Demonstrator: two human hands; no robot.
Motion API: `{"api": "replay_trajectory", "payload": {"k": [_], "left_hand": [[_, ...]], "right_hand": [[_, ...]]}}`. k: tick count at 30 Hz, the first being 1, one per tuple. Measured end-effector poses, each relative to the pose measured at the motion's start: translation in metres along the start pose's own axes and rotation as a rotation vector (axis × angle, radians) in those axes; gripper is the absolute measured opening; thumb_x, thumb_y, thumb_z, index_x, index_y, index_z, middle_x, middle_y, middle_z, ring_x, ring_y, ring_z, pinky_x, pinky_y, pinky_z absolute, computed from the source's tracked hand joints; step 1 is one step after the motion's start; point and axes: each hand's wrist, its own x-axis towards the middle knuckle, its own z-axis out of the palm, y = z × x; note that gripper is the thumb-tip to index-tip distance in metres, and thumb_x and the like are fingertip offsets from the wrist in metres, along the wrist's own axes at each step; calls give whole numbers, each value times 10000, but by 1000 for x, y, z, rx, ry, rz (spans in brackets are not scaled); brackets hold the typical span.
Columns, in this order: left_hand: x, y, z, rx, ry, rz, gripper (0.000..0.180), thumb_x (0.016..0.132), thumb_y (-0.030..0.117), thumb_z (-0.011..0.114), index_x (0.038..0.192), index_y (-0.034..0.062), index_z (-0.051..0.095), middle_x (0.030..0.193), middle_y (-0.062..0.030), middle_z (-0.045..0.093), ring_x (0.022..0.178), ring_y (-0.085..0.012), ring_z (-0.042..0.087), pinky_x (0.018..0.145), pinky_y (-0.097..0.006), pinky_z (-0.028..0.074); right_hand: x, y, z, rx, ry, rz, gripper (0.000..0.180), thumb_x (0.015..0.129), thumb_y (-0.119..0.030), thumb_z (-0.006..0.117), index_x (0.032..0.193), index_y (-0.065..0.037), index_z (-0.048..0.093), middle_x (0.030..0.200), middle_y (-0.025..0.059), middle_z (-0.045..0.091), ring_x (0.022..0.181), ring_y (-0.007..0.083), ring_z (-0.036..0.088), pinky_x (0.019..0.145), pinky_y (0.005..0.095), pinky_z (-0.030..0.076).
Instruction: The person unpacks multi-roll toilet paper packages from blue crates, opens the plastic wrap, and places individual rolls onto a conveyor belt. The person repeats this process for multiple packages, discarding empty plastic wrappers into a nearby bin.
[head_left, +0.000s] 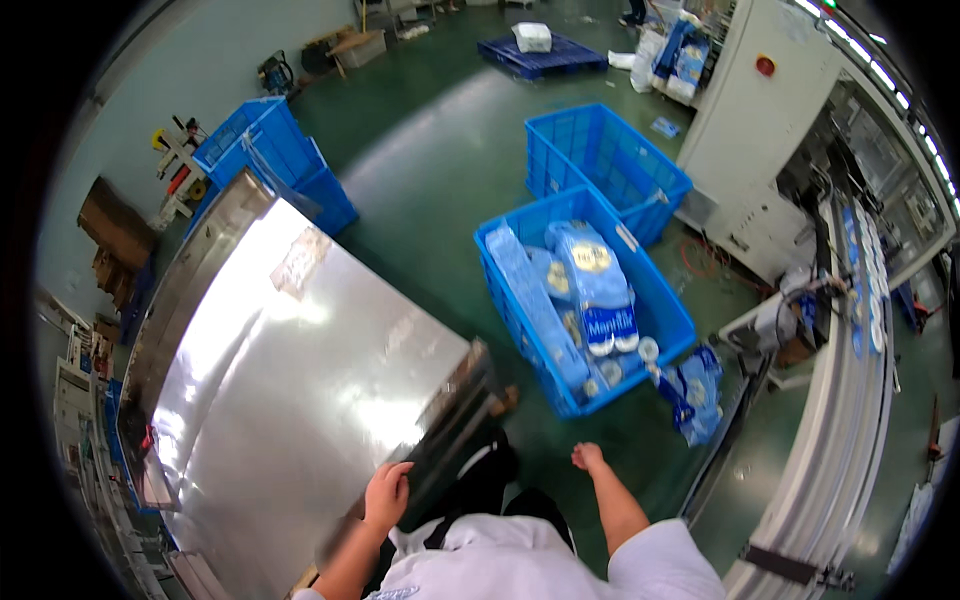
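My left hand [387, 494] hangs over the near right edge of a shiny metal-topped table [330, 350]; its fingers are loosely bent and a little apart, with nothing in them. My right hand [588, 458] is in the air over the green floor, fingers curled in, and nothing shows in it. Nearest to that hand is a blue plastic crate [553, 392] holding blue-and-white packs of rolls [597, 275] and a long light-blue pack [535, 305]. Crumpled blue printed film [697, 395] hangs down outside the crate's near right corner.
Behind the full crate stands another blue crate [545, 155]. More blue crates [255, 140] are stacked beyond the table. On the right run a white machine [750, 130] and a curved conveyor [835, 400]. A blue pallet [570, 57] bears a white pack [532, 38] far off.
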Motion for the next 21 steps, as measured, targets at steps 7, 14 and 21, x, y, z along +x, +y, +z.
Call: {"api": "replay_trajectory", "payload": {"k": [7, 14, 21], "left_hand": [[177, 17, 64, 116, 30, -32, 507, 869, 226, 533, 1291, -3, 367, 1280, -246, 396, 1200, -387, 354, 1019, -427, 299], [200, 48, 80, 204, -2, -335, 379, 896, 251, 415, 1208, 56, 508, 1232, -163, 520, 1127, -340, 491, 956, -406, 381], [234, 74, 94, 183, -17, -428, 370, 908, 290, 353, 1078, 83, 607, 1183, -139, 564, 1111, -316, 517, 945, -382, 392]], "right_hand": [[88, -90, 24, -759, 449, -331, 296, 808, -312, 561, 891, -43, 650, 855, 184, 648, 850, 406, 590, 826, 448, 464], [234, -109, 26, -757, 333, 54, 447, 798, -251, 529, 1130, 47, 521, 1158, 223, 559, 1105, 367, 513, 950, 424, 398], [329, -98, 19, -545, 268, 135, 338, 790, -215, 511, 958, 60, 614, 977, 256, 606, 917, 381, 581, 809, 444, 453]]}}
